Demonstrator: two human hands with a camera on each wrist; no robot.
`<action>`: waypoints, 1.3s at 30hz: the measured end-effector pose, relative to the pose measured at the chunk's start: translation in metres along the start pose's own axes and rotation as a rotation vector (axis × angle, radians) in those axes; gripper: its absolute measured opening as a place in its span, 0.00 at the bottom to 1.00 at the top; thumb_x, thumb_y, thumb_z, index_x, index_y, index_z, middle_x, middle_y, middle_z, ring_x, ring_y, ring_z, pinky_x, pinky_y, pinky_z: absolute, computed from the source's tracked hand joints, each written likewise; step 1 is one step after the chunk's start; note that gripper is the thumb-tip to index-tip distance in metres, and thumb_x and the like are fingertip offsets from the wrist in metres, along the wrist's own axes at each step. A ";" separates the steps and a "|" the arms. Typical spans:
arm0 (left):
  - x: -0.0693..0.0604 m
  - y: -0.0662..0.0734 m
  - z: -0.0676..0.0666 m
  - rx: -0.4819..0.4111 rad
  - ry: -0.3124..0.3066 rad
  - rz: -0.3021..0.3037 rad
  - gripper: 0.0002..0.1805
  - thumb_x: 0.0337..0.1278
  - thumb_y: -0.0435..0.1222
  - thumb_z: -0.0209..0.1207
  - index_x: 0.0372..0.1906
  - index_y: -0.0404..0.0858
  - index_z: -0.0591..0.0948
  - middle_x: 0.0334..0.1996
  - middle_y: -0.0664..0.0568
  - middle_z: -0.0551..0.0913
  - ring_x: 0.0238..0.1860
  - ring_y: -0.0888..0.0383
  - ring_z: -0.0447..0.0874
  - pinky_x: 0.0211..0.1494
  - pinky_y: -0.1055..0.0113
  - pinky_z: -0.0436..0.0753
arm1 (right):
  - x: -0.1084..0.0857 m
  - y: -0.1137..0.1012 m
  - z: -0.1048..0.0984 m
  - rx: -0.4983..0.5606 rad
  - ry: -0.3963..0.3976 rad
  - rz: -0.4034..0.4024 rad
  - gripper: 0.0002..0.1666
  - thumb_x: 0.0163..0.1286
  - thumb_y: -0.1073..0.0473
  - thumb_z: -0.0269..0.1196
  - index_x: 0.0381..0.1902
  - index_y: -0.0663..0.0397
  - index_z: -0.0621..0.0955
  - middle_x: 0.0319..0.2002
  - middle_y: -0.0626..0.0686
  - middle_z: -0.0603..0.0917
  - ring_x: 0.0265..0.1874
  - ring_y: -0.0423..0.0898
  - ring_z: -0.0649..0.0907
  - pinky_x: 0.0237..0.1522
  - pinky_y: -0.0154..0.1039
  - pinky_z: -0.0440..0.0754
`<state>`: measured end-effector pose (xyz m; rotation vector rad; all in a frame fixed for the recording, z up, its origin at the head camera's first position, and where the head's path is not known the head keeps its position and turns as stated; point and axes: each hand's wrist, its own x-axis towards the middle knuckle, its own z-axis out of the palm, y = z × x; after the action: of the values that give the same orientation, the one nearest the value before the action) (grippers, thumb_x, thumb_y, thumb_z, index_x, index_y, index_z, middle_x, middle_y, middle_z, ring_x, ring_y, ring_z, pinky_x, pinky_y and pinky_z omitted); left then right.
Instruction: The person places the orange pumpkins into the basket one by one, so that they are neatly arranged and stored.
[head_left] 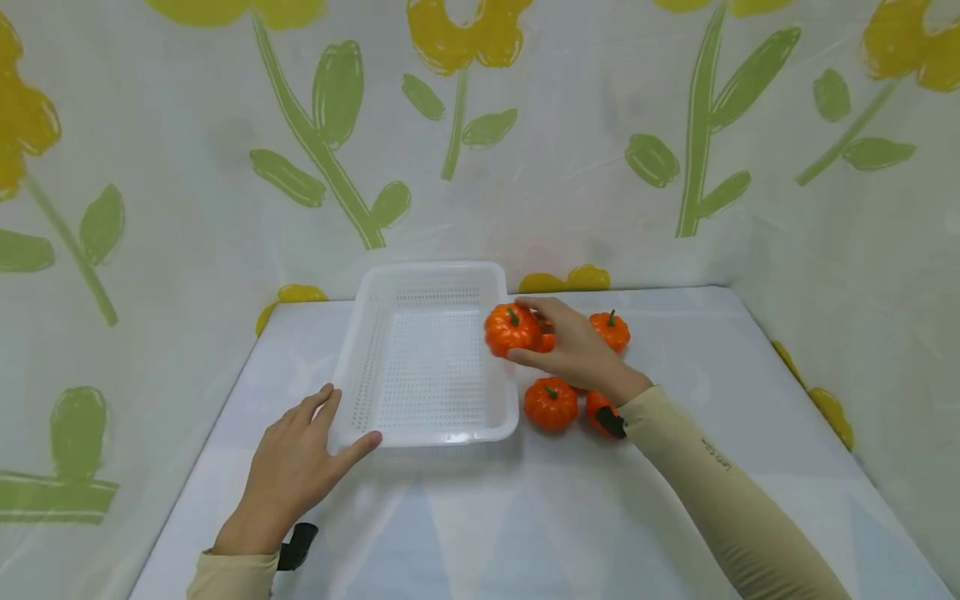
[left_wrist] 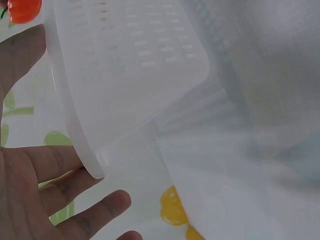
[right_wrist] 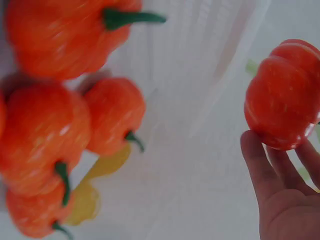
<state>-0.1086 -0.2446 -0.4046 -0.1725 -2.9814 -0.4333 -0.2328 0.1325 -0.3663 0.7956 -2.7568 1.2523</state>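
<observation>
One pumpkin (head_left: 512,332) pinched by the basket's (head_left: 435,438) right edge

The likeliest trouble is a slip: the right hand (head_left: 566,337) holds the round, glossy pumpkin by thumb and fingertips, so a weak pinch could let it roll free, into the basket or back among the loose pumpkins (head_left: 551,405). If it met the rim, it might tip outward onto the counter (head_left: 697,333). The basket looks light, so a bump could slide it unless the left hand (head_left: 292,458) steadies it. A low wrist could also brush the pumpkins beneath and set them rolling.

The right forearm, in a pale sleeve (head_left: 727,492), slants in from the near right; the thumb sits on the near side of the held pumpkin, the fingers on its far side, and the pumpkin appears over the basket's right wall. The left hand is spread wide at the near left corner, thumb on the near rim, fingers along the left side.
</observation>
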 end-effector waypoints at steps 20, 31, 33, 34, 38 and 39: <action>0.000 0.001 -0.002 0.014 -0.021 -0.031 0.58 0.57 0.74 0.52 0.73 0.27 0.67 0.71 0.34 0.67 0.63 0.29 0.70 0.63 0.31 0.68 | 0.063 -0.075 0.096 0.001 -0.213 -0.008 0.41 0.62 0.51 0.74 0.69 0.53 0.70 0.62 0.50 0.75 0.54 0.44 0.76 0.54 0.32 0.80; 0.003 0.002 -0.002 0.004 -0.011 -0.013 0.57 0.58 0.73 0.53 0.73 0.28 0.67 0.71 0.35 0.68 0.62 0.29 0.72 0.60 0.32 0.70 | 0.081 -0.076 0.114 -0.030 -0.306 0.036 0.42 0.61 0.51 0.75 0.69 0.52 0.71 0.61 0.51 0.76 0.52 0.43 0.77 0.53 0.30 0.79; 0.003 0.002 -0.002 0.007 -0.014 -0.013 0.57 0.58 0.73 0.53 0.73 0.28 0.67 0.71 0.35 0.68 0.62 0.29 0.72 0.60 0.32 0.70 | 0.084 -0.075 0.117 -0.020 -0.321 0.034 0.41 0.60 0.52 0.75 0.68 0.53 0.71 0.61 0.50 0.76 0.51 0.42 0.77 0.53 0.30 0.79; 0.003 0.002 -0.002 0.009 -0.015 -0.015 0.57 0.58 0.73 0.53 0.73 0.28 0.68 0.71 0.35 0.68 0.62 0.29 0.72 0.60 0.31 0.70 | 0.086 -0.075 0.118 -0.015 -0.332 0.032 0.41 0.60 0.52 0.75 0.68 0.53 0.71 0.60 0.50 0.76 0.51 0.42 0.77 0.52 0.29 0.79; 0.003 0.003 -0.001 0.010 -0.020 -0.016 0.57 0.58 0.73 0.53 0.73 0.28 0.68 0.71 0.34 0.68 0.62 0.29 0.72 0.60 0.31 0.70 | 0.090 -0.073 0.125 -0.020 -0.389 0.021 0.40 0.60 0.55 0.75 0.67 0.53 0.71 0.60 0.50 0.76 0.51 0.42 0.77 0.52 0.28 0.79; 0.002 0.003 -0.001 0.009 -0.017 -0.016 0.57 0.58 0.73 0.53 0.73 0.28 0.68 0.71 0.34 0.68 0.62 0.29 0.72 0.60 0.31 0.70 | 0.091 -0.072 0.127 -0.029 -0.408 0.017 0.40 0.60 0.55 0.75 0.67 0.53 0.71 0.59 0.49 0.76 0.51 0.41 0.77 0.52 0.27 0.78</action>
<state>-0.1105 -0.2418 -0.4022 -0.1528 -3.0030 -0.4220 -0.2546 -0.0371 -0.3824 1.1422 -3.0863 1.1597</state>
